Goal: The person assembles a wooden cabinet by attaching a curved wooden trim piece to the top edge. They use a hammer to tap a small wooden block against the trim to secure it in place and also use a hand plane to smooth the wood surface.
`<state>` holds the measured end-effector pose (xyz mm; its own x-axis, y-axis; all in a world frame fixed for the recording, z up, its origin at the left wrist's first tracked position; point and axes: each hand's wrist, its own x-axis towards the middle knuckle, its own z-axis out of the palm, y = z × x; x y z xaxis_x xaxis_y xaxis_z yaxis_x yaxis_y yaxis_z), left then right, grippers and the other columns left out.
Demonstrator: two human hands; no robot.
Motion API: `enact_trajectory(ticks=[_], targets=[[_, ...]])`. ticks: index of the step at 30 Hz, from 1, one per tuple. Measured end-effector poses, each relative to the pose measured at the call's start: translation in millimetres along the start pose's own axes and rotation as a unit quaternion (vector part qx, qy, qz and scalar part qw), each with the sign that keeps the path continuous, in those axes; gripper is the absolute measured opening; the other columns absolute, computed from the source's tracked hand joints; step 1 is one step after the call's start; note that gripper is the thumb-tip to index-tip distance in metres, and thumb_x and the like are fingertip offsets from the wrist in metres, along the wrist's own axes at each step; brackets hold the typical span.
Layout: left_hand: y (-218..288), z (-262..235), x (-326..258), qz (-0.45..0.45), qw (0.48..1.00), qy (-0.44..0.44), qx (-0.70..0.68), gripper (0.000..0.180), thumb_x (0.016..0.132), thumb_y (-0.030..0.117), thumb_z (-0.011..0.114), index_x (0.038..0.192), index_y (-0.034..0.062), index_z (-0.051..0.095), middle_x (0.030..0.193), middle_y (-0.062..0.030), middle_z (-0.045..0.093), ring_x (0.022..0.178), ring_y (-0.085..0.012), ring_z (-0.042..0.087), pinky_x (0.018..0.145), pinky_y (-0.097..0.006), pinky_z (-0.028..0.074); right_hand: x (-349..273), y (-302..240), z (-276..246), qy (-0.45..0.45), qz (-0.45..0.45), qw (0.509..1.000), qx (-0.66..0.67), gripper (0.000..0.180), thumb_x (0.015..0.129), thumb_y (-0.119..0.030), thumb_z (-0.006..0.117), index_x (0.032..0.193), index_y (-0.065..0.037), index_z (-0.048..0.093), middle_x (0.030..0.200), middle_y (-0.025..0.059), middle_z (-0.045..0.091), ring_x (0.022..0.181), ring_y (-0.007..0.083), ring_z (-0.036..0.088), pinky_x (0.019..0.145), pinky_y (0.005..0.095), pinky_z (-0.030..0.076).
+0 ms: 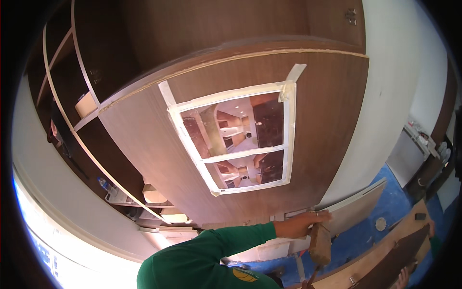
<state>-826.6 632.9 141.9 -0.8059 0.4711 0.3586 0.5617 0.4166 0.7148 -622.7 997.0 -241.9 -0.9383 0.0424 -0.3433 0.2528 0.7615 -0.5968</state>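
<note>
My left arm, in a green sleeve, reaches right across the lower middle. My left hand (305,224) is closed at the upper end of a brown block-shaped tool (320,244), beside a pale leaning board (356,209). What its fingers grip is hidden. The tool's thin handle runs down to the lower edge, where a sliver of my right hand (307,285) closes around it. At the lower right, another person's hands (402,279) touch a dark brown panel (402,257) lying on a lighter wooden board (370,266).
A large brown cabinet panel (327,120) stands ahead, with a taped, glossy two-part pane (240,125) in it. Open shelves (86,159) rise at the left. Blue sheeting (356,238) covers the floor. A small dark block (420,216) rests on the wooden board.
</note>
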Motion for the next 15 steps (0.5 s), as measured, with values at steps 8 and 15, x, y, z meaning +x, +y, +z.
enact_trajectory(ticks=[8,15], targets=[[29.9,-75.3,-3.5,-0.331,0.672,-0.032,-0.662,0.066,0.103,0.022,0.077,0.163,0.0083,0.051,0.143,-0.0117,0.066,0.131,-0.0302,0.065,0.117,-0.041,0.049,-102.9,-97.0,8.1,0.024,0.107,0.986,0.124,0.063,0.104,-0.053,0.065,0.073,0.003,0.066,0.066,0.0185,0.07,0.067,0.0402,0.075,0.064,0.0546,0.057],[82.1,-104.0,-14.2,0.167,0.983,0.071,-0.036,0.075,0.095,0.002,0.08,0.164,0.0089,0.05,0.165,-0.0215,0.054,0.152,-0.0394,0.053,0.127,-0.044,0.044,-213.1,-170.4,20.5,0.069,0.128,0.986,0.083,0.064,0.101,-0.057,0.068,0.096,0.006,0.074,0.093,0.0333,0.075,0.095,0.0542,0.074,0.084,0.061,0.057]])
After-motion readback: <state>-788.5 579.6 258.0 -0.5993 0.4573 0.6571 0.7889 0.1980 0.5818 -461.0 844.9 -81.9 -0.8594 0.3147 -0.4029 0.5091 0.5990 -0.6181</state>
